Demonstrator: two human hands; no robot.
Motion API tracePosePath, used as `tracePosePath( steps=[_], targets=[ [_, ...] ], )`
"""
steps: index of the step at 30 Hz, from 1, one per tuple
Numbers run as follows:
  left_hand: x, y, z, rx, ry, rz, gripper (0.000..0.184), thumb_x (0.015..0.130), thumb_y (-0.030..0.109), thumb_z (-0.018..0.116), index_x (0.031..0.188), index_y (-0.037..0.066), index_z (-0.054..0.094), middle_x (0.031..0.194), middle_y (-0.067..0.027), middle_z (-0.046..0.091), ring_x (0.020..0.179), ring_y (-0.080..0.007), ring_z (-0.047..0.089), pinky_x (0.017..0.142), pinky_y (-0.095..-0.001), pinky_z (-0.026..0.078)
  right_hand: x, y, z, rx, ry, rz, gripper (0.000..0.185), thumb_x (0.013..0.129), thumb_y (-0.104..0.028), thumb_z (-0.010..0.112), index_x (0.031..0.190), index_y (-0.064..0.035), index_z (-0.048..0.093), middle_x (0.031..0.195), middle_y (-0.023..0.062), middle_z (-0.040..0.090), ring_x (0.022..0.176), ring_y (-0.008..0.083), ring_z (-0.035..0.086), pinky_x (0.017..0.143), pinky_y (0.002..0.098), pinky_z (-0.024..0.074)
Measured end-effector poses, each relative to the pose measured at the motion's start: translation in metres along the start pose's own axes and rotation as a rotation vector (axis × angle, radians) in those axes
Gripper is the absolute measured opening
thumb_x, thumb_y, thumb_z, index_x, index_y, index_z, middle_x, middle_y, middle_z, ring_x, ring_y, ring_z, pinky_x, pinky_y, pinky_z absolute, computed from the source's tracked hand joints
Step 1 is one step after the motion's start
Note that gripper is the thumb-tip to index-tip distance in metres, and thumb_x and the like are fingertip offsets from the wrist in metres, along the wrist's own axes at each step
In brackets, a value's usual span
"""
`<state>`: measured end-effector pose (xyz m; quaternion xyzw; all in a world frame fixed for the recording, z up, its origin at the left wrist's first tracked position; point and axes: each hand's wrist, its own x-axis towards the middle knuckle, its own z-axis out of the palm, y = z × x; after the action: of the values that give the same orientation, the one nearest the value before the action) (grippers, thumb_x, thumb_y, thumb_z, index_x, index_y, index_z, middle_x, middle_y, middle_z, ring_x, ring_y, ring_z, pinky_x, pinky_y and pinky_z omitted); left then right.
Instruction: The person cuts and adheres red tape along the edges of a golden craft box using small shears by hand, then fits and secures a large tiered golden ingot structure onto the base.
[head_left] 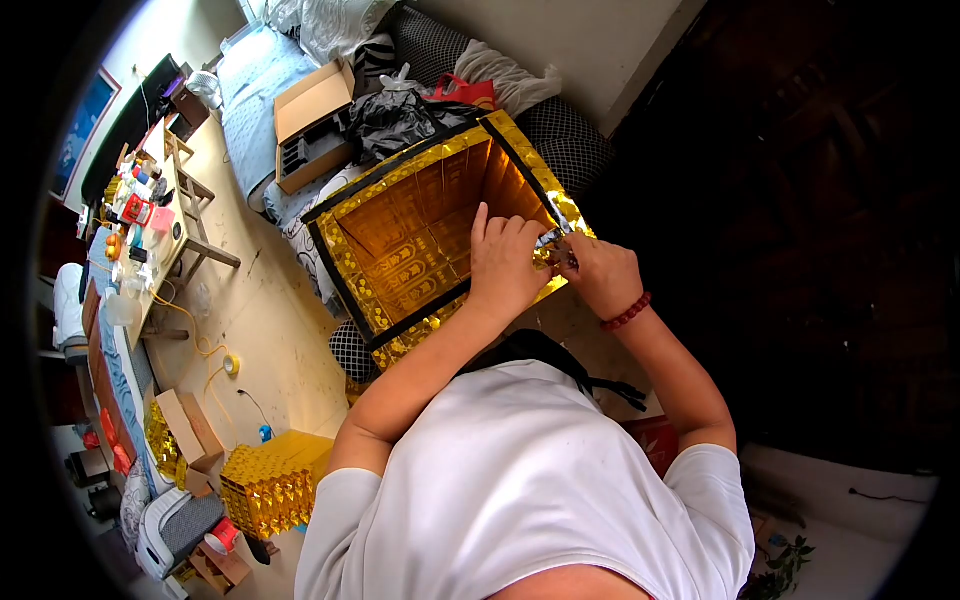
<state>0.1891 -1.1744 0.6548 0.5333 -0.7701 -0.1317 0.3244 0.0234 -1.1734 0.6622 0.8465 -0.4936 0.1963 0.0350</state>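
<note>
A large open box [342, 205] in shiny gold foil, its rim edged with black strips, stands tilted in front of me. My left hand [503, 262] is closed over the near right part of its rim, one finger pointing up over the opening. Beside it, my right hand [603, 272], with a dark red bead bracelet [628, 312] at the wrist, has its fingers pinched together at the same corner. A small dark and silvery piece [550, 240] shows between the two hands; its kind is hard to make out, and the fingertips partly hide it.
Behind the gold box are a cardboard box [312, 108], black plastic bags [395, 125] and a red bag [465, 92]. A long table [165, 225] with many small items runs along the left. A gold foil-covered block [275, 480] and a tape roll [232, 364] lie on the floor.
</note>
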Motion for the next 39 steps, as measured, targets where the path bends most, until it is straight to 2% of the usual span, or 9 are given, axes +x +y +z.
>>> tracePosePath(
  steps=[9,14,17,21,26,36,39],
  targets=[
    [-0.001,-0.002,0.003,0.005,0.019,0.024,0.038,0.061,0.022,0.076,0.093,0.011,0.060,0.086,-0.0049,0.055,0.096,-0.0246,0.052,0.109,-0.0467,0.019,0.000,0.005,0.002,0.040,-0.079,0.071,0.022,0.074,-0.020,0.065,0.089,-0.0085,0.055,0.068,0.0080,0.062,0.061,0.0255,0.062,0.053,0.0369,0.0480],
    [-0.001,0.000,0.000,-0.007,0.007,0.017,0.039,0.061,0.023,0.077,0.093,0.011,0.059,0.086,-0.0051,0.055,0.096,-0.0250,0.051,0.109,-0.0468,0.019,0.000,0.002,-0.007,0.250,0.018,0.289,0.018,0.077,-0.018,0.062,0.091,-0.0088,0.057,0.073,0.0078,0.063,0.066,0.0271,0.062,0.056,0.0363,0.0487],
    [-0.002,-0.001,0.000,-0.003,0.009,0.024,0.040,0.060,0.024,0.077,0.094,0.011,0.059,0.087,-0.0051,0.054,0.097,-0.0252,0.051,0.109,-0.0469,0.019,0.000,0.000,-0.015,0.283,0.014,0.307,0.017,0.077,-0.019,0.062,0.091,-0.0091,0.059,0.076,0.0078,0.064,0.068,0.0271,0.063,0.056,0.0354,0.0489],
    [0.000,-0.001,0.002,0.006,0.004,0.028,0.040,0.060,0.023,0.077,0.094,0.011,0.059,0.087,-0.0048,0.054,0.097,-0.0249,0.051,0.109,-0.0469,0.018,-0.001,0.001,-0.013,0.210,-0.025,0.192,0.017,0.077,-0.017,0.063,0.092,-0.0104,0.060,0.077,0.0076,0.064,0.068,0.0260,0.063,0.057,0.0350,0.0493],
    [-0.001,-0.002,0.002,0.002,0.013,0.030,0.040,0.060,0.022,0.077,0.094,0.011,0.059,0.087,-0.0047,0.054,0.096,-0.0246,0.051,0.109,-0.0466,0.018,-0.005,0.003,-0.002,0.093,0.053,0.029,0.015,0.075,-0.016,0.064,0.088,-0.0106,0.059,0.073,0.0065,0.063,0.063,0.0238,0.062,0.054,0.0351,0.0490],
    [0.000,-0.002,0.003,0.003,0.012,0.027,0.040,0.060,0.021,0.077,0.094,0.010,0.059,0.085,-0.0047,0.053,0.094,-0.0251,0.051,0.109,-0.0463,0.020,0.001,0.001,0.000,0.023,-0.026,0.015,0.015,0.076,-0.019,0.064,0.084,-0.0097,0.056,0.069,0.0075,0.062,0.060,0.0257,0.061,0.052,0.0366,0.0477],
    [-0.001,-0.003,0.004,0.004,0.021,0.031,0.039,0.060,0.022,0.077,0.093,0.010,0.059,0.084,-0.0050,0.053,0.094,-0.0251,0.051,0.109,-0.0464,0.020,0.003,-0.002,-0.002,0.093,-0.091,0.116,0.018,0.075,-0.022,0.065,0.085,-0.0095,0.056,0.069,0.0091,0.062,0.061,0.0271,0.062,0.053,0.0377,0.0478]
  ],
)
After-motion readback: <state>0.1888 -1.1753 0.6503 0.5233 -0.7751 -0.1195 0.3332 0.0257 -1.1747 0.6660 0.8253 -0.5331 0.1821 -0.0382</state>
